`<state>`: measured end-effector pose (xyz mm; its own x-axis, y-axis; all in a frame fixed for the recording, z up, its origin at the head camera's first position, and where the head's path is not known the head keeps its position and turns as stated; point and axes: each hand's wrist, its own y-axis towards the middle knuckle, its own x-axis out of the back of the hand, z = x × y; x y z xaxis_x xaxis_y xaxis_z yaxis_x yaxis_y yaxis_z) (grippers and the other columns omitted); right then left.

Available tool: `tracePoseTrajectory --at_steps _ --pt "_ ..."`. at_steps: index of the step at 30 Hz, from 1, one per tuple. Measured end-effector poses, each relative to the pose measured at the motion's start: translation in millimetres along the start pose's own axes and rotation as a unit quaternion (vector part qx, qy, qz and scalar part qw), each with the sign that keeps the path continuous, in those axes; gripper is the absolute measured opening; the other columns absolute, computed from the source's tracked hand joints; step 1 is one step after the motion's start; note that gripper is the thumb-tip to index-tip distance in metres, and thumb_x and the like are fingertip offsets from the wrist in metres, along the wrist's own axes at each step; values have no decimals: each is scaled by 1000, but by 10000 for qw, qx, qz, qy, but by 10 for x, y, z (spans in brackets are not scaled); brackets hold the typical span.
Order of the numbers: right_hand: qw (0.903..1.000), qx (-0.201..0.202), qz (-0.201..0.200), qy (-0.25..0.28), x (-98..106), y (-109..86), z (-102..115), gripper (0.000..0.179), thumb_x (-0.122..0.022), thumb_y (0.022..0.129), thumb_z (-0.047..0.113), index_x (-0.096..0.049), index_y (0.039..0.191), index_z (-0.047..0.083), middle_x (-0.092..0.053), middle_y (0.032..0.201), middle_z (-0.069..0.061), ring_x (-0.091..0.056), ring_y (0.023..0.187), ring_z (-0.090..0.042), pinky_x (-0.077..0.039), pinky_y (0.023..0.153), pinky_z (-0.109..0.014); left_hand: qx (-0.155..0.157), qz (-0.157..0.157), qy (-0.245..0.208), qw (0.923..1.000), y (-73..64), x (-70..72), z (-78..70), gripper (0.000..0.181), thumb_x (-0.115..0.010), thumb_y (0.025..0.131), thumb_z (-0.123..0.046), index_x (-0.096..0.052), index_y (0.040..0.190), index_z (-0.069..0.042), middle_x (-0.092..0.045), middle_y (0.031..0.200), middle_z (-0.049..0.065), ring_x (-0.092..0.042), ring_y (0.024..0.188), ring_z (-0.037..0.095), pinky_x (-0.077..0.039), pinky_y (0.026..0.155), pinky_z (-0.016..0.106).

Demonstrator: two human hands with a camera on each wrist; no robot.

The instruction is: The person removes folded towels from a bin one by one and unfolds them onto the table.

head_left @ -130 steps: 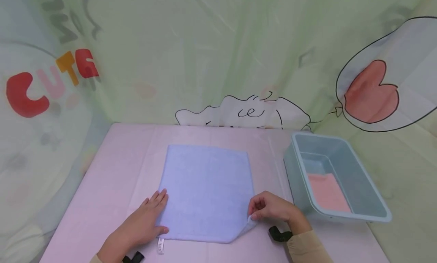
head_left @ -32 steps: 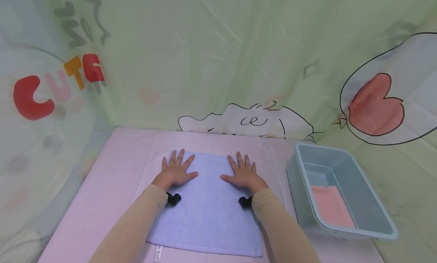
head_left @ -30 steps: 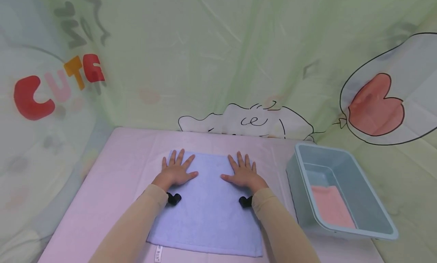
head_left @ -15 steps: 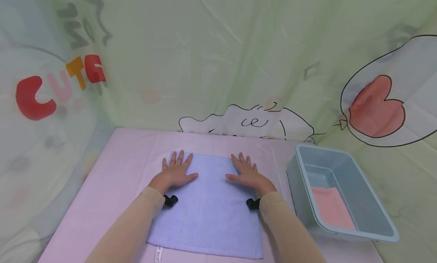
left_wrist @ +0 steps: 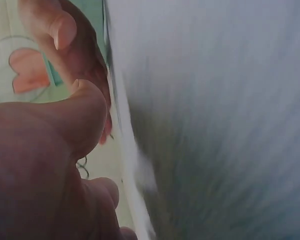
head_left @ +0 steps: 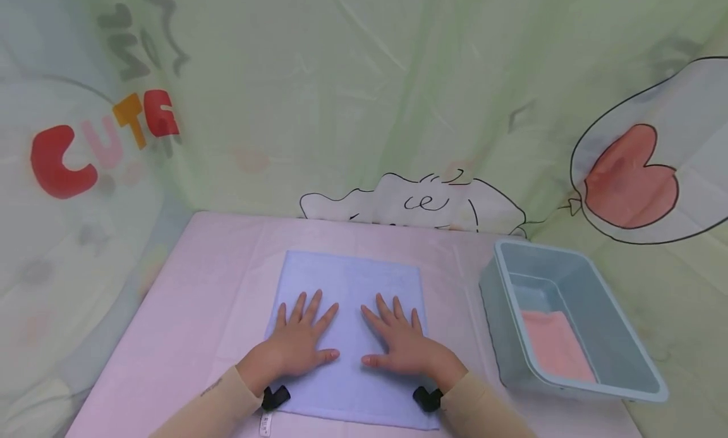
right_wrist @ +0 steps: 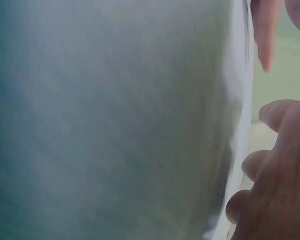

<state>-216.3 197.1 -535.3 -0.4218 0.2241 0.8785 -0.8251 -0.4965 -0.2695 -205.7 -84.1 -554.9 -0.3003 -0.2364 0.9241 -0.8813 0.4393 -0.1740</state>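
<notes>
Smoothing evenly

On the pink cloth-covered table (head_left: 210,286) lies my square, pale-blue fabric towel (head_left: 349,283). Over it are my bare left hand (head_left: 297,346) and bare right hand (head_left: 402,346), fingers spread; whether palms touch, I can't tell. Light, even pressure should prevent wrinkles.

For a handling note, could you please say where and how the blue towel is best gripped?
Probably pinch both far corners of the blue towel from the far side: it lies flat, offering thin edges, and the spread left hand and right hand leave those corners uncovered.
</notes>
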Motion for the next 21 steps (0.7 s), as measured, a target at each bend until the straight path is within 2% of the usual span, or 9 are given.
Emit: tracePoseTrajectory --at_steps 4,7,14,21 --pt "9997 -34 192 -133 -90 -135 108 101 -60 93 81 -26 172 29 -5 183 -13 2 166 -54 -2 122 -87 -192 208 -36 9996 -205 -26 -104 93 -58 98 -75 -25 173 -30 -6 183 16 -2 167 52 -6 125 84" --pt "9992 -132 236 -292 -127 -186 164 104 -59 90 84 -27 172 29 -5 184 -12 2 167 -54 -3 121 -88 -249 272 59 9993 -282 -60 -126 94 -59 97 -76 -27 173 -30 -7 183 16 -2 167 52 -6 125 84" --pt "9980 -328 167 -511 -271 -309 198 110 -55 87 91 -23 173 30 -3 184 -10 5 166 -54 -2 119 -90 -313 201 198 9991 -346 -105 -115 97 -59 95 -78 -26 173 -30 -7 183 15 -1 168 51 -5 125 83" --pt "9975 -361 130 -587 -352 -454 209 111 -53 86 92 -21 173 31 -1 184 -11 6 166 -55 1 115 -93 -143 219 89 9996 -407 -145 -124 96 -55 97 -79 -23 173 -31 -3 184 13 3 168 49 -1 126 81"
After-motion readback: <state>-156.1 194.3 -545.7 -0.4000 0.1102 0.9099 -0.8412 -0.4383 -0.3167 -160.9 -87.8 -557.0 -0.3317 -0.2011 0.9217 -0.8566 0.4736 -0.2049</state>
